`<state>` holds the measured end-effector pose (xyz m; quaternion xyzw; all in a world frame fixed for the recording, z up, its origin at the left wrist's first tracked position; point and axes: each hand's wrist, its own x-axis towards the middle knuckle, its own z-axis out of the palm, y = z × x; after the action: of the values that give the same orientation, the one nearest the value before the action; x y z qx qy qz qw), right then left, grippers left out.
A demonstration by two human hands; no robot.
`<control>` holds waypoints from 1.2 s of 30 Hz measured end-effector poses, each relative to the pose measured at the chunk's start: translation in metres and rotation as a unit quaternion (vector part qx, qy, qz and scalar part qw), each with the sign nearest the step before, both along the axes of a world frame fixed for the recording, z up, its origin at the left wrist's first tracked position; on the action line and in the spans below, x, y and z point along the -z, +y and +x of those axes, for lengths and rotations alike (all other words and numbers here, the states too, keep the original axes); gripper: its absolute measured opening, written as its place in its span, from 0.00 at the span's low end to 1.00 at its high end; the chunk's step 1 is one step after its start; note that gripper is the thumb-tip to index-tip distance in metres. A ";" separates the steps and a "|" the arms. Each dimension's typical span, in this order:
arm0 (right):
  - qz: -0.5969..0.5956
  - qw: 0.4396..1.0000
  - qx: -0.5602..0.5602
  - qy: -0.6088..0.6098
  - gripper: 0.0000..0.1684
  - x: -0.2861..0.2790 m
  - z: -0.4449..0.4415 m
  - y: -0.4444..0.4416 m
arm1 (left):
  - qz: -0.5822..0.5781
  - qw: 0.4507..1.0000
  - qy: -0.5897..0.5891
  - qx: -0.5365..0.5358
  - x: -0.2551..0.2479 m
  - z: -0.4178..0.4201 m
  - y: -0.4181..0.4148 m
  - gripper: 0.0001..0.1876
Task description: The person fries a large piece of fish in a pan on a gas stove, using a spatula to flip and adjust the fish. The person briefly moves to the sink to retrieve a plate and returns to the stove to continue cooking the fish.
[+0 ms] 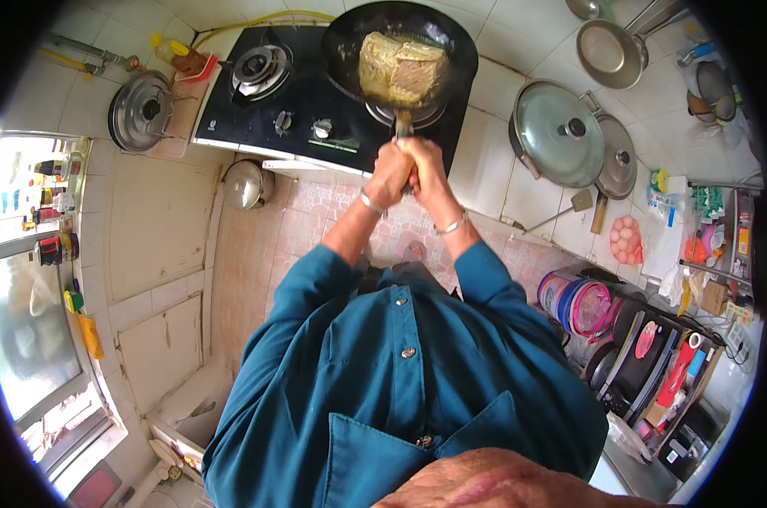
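Observation:
Both my hands are wrapped around the handle [403, 124] of a black wok [463, 57]. My left hand [388, 170] and my right hand [426, 166] press close together, each with a metal bangle at the wrist. Inside the wok lie two thick, pale slabs of food [415, 75], apparently meat, browned in places, with oil around them. Part of the right burner [437, 116] shows below the wok's near edge. I cannot tell whether the wok rests on it or is lifted.
The black gas stove [231, 120] has a second burner [259, 70] at left. A pot lid [143, 111] stands left of it. At right are a large wok lid [558, 133], a spatula [580, 200], a cleaver [599, 213] and eggs [625, 240]. A lidded pot [247, 184] sits low at left.

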<state>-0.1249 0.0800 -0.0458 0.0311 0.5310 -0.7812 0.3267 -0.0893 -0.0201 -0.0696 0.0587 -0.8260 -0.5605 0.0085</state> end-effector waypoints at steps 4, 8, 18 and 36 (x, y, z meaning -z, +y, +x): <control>0.014 1.000 0.018 -0.007 0.14 -0.012 0.023 0.006 | 0.054 0.996 0.018 -0.066 0.002 0.014 0.013 0.03; 0.002 1.000 0.006 0.023 0.16 -0.002 -0.006 0.005 | -0.169 0.970 0.161 0.076 0.004 -0.004 -0.001 0.06; -0.006 1.000 0.002 -0.006 0.16 -0.011 0.015 0.015 | -0.005 0.998 0.065 0.021 -0.011 0.018 0.014 0.07; 0.023 1.000 -0.015 -0.015 0.16 -0.012 0.027 0.021 | 0.308 0.921 -0.186 -0.151 -0.042 0.029 0.031 0.07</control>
<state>-0.0974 0.1015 -0.0339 0.0421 0.5439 -0.7634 0.3457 -0.0601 0.0109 -0.0274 0.2856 -0.5810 -0.7580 -0.0793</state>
